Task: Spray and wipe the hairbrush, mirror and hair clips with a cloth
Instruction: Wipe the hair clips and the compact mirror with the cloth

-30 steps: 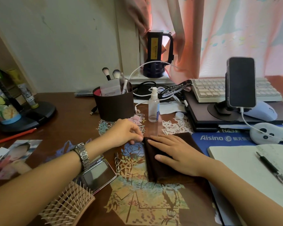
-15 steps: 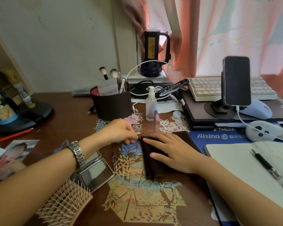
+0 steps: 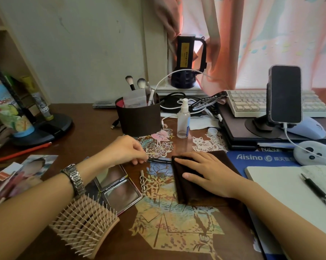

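Dim, backlit through curtain (image 3: 271, 34); wide-angle warp

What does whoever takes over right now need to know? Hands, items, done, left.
Left hand pinches thin dark hair clips at the cloth's left edge.
Right hand presses flat on the folded brown cloth.
Heart clip, open compact mirror and hairbrush lie near the left forearm; spray bottle stands upright behind, cap off.
Done: cannot tell.
Left: finish the clips, check the rest.
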### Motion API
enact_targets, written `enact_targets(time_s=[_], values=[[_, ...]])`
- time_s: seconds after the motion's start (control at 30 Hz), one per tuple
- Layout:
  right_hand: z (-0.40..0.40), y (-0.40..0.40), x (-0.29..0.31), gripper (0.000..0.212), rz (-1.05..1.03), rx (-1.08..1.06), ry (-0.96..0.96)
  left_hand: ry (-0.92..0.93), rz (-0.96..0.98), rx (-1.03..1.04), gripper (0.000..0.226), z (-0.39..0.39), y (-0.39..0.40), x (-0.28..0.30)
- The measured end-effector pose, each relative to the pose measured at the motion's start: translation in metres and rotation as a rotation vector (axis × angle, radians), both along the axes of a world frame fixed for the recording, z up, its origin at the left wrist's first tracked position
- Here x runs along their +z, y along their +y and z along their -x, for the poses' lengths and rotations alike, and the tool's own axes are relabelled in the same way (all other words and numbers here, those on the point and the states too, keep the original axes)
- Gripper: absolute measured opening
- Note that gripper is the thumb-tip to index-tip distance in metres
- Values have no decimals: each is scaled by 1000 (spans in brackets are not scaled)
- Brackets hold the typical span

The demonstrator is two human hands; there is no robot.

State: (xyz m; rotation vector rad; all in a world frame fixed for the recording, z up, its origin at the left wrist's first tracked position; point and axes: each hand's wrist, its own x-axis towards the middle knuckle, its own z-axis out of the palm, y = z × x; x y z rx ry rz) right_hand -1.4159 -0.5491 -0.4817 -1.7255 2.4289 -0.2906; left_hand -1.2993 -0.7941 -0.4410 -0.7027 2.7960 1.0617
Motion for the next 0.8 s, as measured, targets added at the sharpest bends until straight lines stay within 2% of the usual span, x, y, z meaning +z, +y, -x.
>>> enact_targets(time_s=[0.2, 0.33, 0.53, 0.63, 0.8], values=[[1, 1, -1, 57, -1, -6, -18, 28, 113, -52, 12, -8, -2, 1], [1, 1, -1, 57, 11, -6, -31, 134, 224, -100, 7, -13, -5, 2], [1, 1, -1, 57, 15, -4, -27, 97, 644, -306, 7, -21, -6, 5], [1, 1, 0, 58, 13, -3, -28, 66, 609, -338, 10, -22, -10, 5], [1, 2, -2, 59, 20, -1, -25, 137, 405, -256, 12, -19, -15, 6]])
